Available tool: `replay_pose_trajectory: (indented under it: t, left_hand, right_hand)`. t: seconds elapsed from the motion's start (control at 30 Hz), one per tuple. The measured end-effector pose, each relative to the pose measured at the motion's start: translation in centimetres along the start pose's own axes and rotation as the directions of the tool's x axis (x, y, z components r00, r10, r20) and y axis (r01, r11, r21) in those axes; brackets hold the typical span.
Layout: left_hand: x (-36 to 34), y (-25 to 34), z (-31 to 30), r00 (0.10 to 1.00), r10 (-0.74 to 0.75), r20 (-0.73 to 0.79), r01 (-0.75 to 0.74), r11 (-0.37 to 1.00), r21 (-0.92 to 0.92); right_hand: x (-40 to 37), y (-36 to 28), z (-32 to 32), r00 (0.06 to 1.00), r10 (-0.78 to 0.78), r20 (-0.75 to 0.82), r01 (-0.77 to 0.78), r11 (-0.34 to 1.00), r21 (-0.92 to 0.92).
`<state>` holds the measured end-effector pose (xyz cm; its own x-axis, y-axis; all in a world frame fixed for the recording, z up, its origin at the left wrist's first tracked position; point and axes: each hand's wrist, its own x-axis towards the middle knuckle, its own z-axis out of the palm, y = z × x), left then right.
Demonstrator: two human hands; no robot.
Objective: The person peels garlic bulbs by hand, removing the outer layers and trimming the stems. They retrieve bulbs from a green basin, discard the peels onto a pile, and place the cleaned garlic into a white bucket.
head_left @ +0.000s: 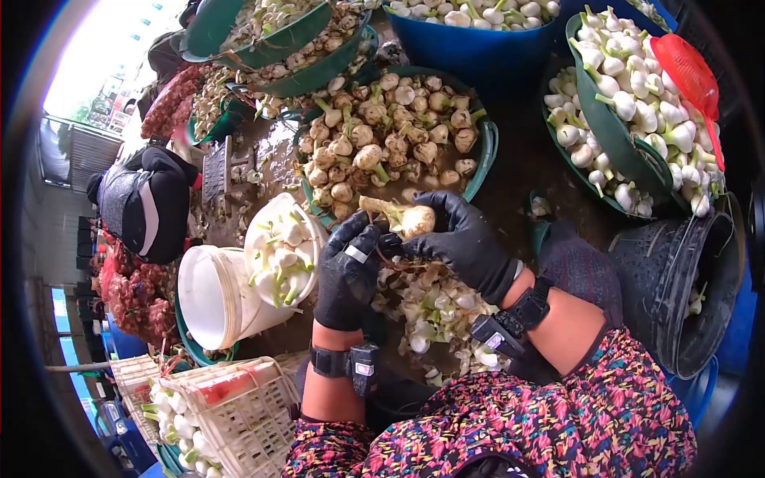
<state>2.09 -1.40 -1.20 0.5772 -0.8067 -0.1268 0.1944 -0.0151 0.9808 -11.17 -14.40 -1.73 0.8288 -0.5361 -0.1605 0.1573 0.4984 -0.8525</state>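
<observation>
My right hand (470, 243), in a black glove, holds a garlic bulb (417, 221) with brownish skin between thumb and fingers. Its stubby stem points left, toward my left hand (348, 271). That hand, also gloved in black, is closed close beside the bulb; a pale band crosses one finger. Whatever its fingers grip is hidden. A thin brownish strip hangs between the two hands. Beneath them lies a heap of pale peelings (438, 311). Just beyond, a green tub (488, 163) holds many unpeeled garlic bulbs (390, 135) in murky water.
Peeled white garlic fills tilted green baskets (629, 159) at the right, with a red strainer (687, 76) on top. A blue tub (470, 44) stands behind. At left are white buckets (209, 291), a plastic crate (239, 422) and a bent-over person (147, 203). Black buckets (669, 279) lie right.
</observation>
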Motion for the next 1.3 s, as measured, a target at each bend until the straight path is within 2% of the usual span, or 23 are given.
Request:
replay_pose_trajectory:
  t: [0.1,0.17,0.2,0.23,0.33,0.4,0.43,0.5,0.53,0.6,0.63,0.67,0.73,0.77,0.87,0.9,0.93,1.0,1.03,1.07,1.13,1.27,1.3]
  left_hand:
    - [0.2,-0.4,-0.2,0.996,0.049,0.073,-0.048,0.999,-0.018]
    - [0.3,-0.5,0.0,0.996,-0.036,0.085,0.041,0.997,-0.062]
    - [0.3,-0.4,0.3,0.988,-0.117,0.1,0.128,0.986,-0.104]
    - [0.5,-0.1,1.0,0.995,-0.04,0.09,0.03,0.993,0.115]
    - [0.2,0.4,1.7,0.993,-0.085,0.076,0.089,0.995,-0.046]
    - [0.0,1.2,2.1,0.98,-0.194,0.04,0.198,0.97,-0.142]
    - [0.1,1.4,2.2,0.953,-0.302,0.01,0.296,0.925,-0.24]
    - [-0.3,1.5,1.8,0.976,-0.212,0.046,0.216,0.971,-0.101]
    - [-0.5,1.7,1.9,0.988,-0.124,0.091,0.121,0.992,0.034]
    - [-1.1,1.2,2.3,0.976,-0.205,0.067,0.21,0.976,-0.066]
    - [-0.7,0.2,1.8,0.992,-0.113,0.054,0.115,0.993,-0.04]
    - [-0.2,-0.3,1.4,0.999,-0.014,0.04,0.014,1.0,-0.012]
    - [0.1,0.3,1.2,0.998,-0.058,0.008,0.058,0.996,0.063]
    - [0.3,-0.3,1.5,0.999,-0.033,-0.028,0.033,0.999,-0.003]
    - [0.1,1.0,2.9,0.994,-0.086,-0.066,0.077,0.989,-0.126]
    - [0.0,1.6,3.2,0.985,-0.156,-0.073,0.141,0.973,-0.185]
    - [0.0,1.4,2.9,0.985,-0.159,-0.073,0.142,0.972,-0.189]
    - [-0.2,1.0,1.8,0.988,-0.149,-0.032,0.151,0.988,0.043]
    - [-0.4,1.3,2.1,0.988,-0.151,-0.04,0.156,0.975,0.156]
    - [-0.4,0.7,1.8,0.987,-0.155,-0.039,0.16,0.975,0.158]
    - [-0.4,-0.4,1.2,0.995,0.081,0.065,-0.103,0.858,0.503]
    - [-0.3,-0.8,0.9,0.909,0.327,0.26,-0.4,0.502,0.767]
    - [-0.5,-0.9,1.2,0.92,0.308,0.242,-0.374,0.511,0.774]
  right_hand:
    - [0.3,0.8,-0.1,0.979,-0.185,-0.082,0.176,0.978,-0.109]
    - [-0.1,-0.3,-0.1,0.861,-0.497,0.11,0.431,0.598,-0.676]
    - [0.0,0.0,-0.2,0.863,-0.494,0.107,0.427,0.599,-0.677]
    - [0.1,0.5,-0.4,0.844,-0.515,0.15,0.47,0.574,-0.67]
    - [-0.3,0.2,-0.5,0.825,-0.525,0.208,0.507,0.527,-0.682]
    - [-0.9,-0.1,0.0,0.939,-0.336,0.071,0.331,0.833,-0.443]
    - [-0.6,0.3,-0.2,0.939,-0.337,0.066,0.331,0.832,-0.445]
    - [0.4,1.0,-0.6,0.988,-0.115,-0.108,0.106,0.991,-0.086]
    - [0.7,0.6,-0.9,0.987,-0.114,-0.112,0.104,0.991,-0.085]
    - [0.6,-0.2,-1.2,0.99,0.078,-0.117,-0.111,0.941,-0.321]
    - [0.4,0.7,-1.2,0.999,-0.039,0.001,0.039,0.999,-0.029]
    - [0.4,1.4,-1.4,0.999,-0.041,0.007,0.041,0.999,-0.031]
    - [0.0,1.8,-1.1,0.974,-0.179,0.139,0.206,0.955,-0.213]
    - [-0.1,2.6,-0.4,0.941,-0.271,0.205,0.303,0.942,-0.147]
    - [-0.3,3.2,-0.5,0.936,-0.342,0.088,0.347,0.845,-0.406]
    - [-0.4,3.2,0.8,0.944,-0.329,0.021,0.329,0.943,-0.044]
    - [-0.3,2.4,0.5,0.945,-0.326,0.021,0.326,0.944,-0.047]
    - [0.0,0.3,-0.7,0.961,0.275,0.017,-0.275,0.961,0.011]
    - [-0.1,-0.1,-1.2,0.93,0.356,0.092,-0.365,0.926,0.101]
    - [-0.1,-0.3,-1.9,0.929,0.358,0.09,-0.366,0.925,0.105]
    - [-0.2,-0.5,-3.0,0.763,0.507,0.401,-0.613,0.763,0.203]
    - [-0.8,0.3,-2.4,0.691,0.541,0.479,-0.677,0.717,0.167]
    - [-1.1,0.2,-2.0,0.682,0.559,0.471,-0.694,0.698,0.176]
